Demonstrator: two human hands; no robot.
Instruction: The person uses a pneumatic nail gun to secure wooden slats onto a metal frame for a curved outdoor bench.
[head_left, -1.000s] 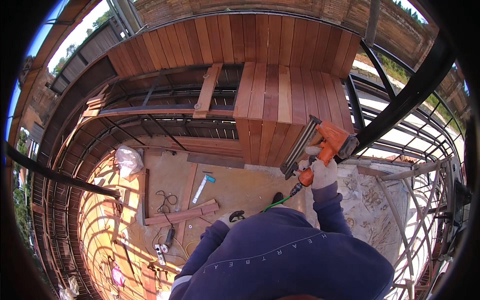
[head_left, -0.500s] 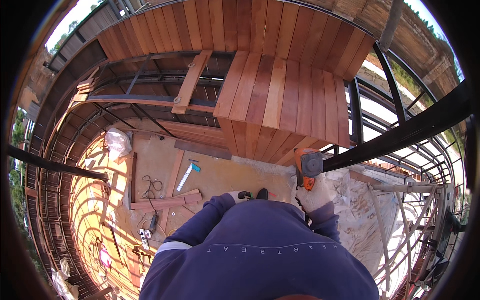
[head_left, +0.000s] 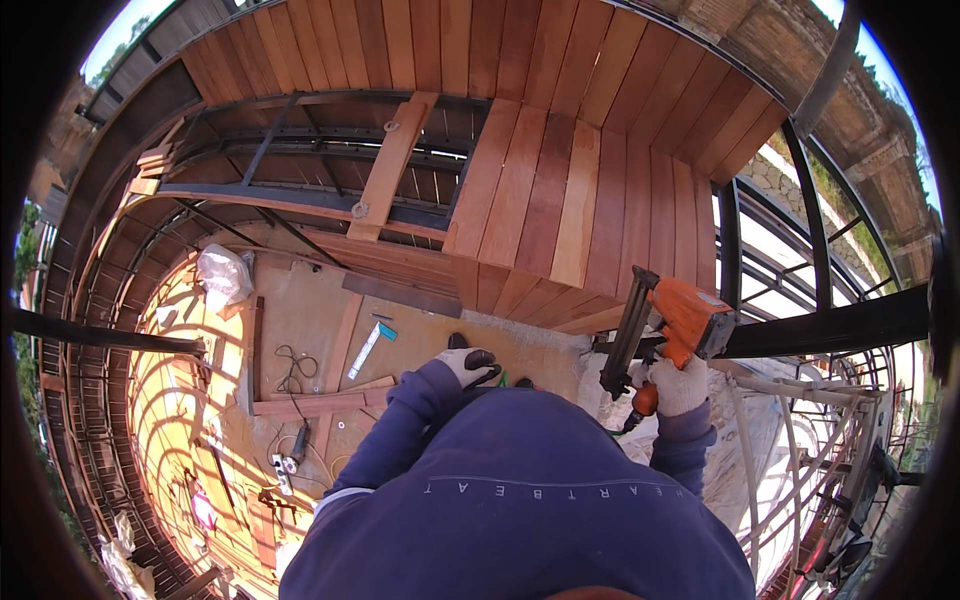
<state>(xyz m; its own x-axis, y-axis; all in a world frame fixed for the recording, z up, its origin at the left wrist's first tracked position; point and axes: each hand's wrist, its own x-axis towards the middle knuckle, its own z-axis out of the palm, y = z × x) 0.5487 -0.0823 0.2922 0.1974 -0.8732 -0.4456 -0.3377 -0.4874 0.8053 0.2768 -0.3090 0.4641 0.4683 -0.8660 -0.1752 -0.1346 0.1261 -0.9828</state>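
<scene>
Coupling [head_left: 630,423]: seen as a dark fitting at the near end of the nail gun [head_left: 697,318]; what runs on from it is mostly hidden, so slack is best checked before any swing.
Right hand [head_left: 680,387]: gloved and wrapped round the tool's handle, the weight being borne by it alone. Whether a finger rests on the trigger cannot be told; it is best held clear while the tool is merely held up.
Left hand [head_left: 470,366]: gloved, loosely curled, well apart from the tool at left; whether anything is held cannot be told. It is best kept out of the nose's line.
Nail gun place: held at right, just beyond the right hand, beside the near right corner of the bench [head_left: 575,205] as viewed; contact with the wood cannot be told.
Magazine [head_left: 626,332]: its long axis is laid near to far, the far end leaned slightly right.
Nose [head_left: 644,274]: pointed far and left, away from the body, which is judged sound; wherever wood is met, it should be set square to the face.
Bench boards: run near to far across the seat.
Loose board [head_left: 393,170]: laid across the black frame [head_left: 265,140] at left.
Back boards [head_left: 515,50]: stood side by side at the far edge.
</scene>
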